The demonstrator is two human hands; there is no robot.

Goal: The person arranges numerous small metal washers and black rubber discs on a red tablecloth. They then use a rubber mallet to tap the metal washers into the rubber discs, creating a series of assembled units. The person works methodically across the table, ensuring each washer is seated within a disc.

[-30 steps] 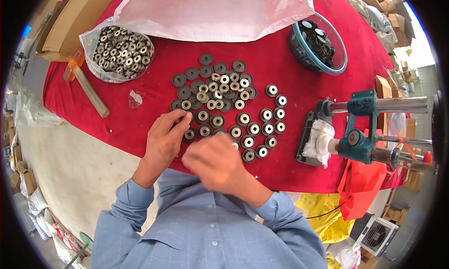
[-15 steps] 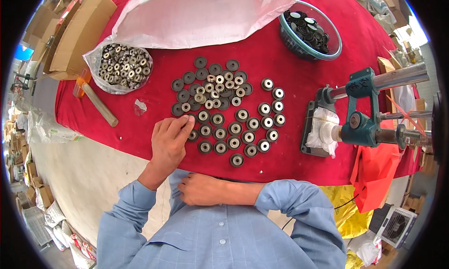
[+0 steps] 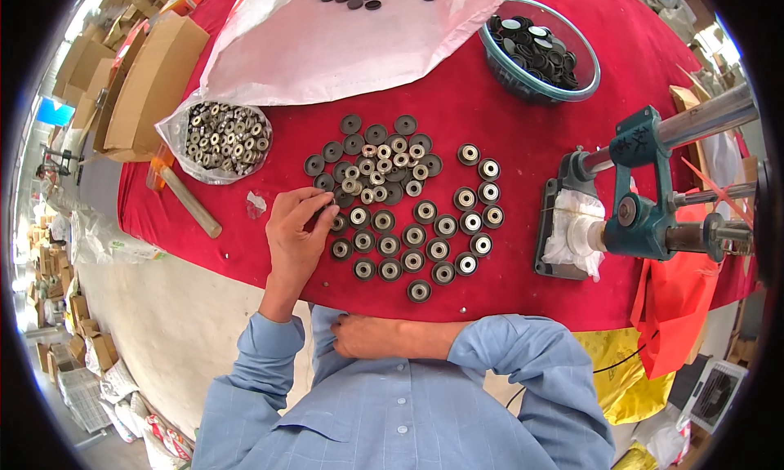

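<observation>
My left hand (image 3: 296, 229) reaches over the red cloth at the left side of the laid-out parts. Its thumb and forefinger are pinched on a small metal ring bearing (image 3: 333, 201), mostly covered by the fingertips. Next to it lie several black round wheels with metal bearings in their centres (image 3: 383, 220). Behind these are plain black discs (image 3: 351, 124), with loose ring bearings (image 3: 380, 178) heaped on some of them. My right hand (image 3: 353, 337) rests low in front of my shirt, curled into a loose fist, and no object shows in it.
A clear bag of bearings (image 3: 219, 174) stands at the left by a hammer (image 3: 189, 200) and a cardboard box (image 3: 155, 94). A white sack (image 3: 327, 70) with black discs and a bowl (image 3: 590, 82) of discs stand behind. At right is a green hand press (image 3: 639, 192).
My left thumb and forefinger have come together around a bearing at the left edge of the parts. The whole view has shifted slightly. My right hand stays curled in the same place.
</observation>
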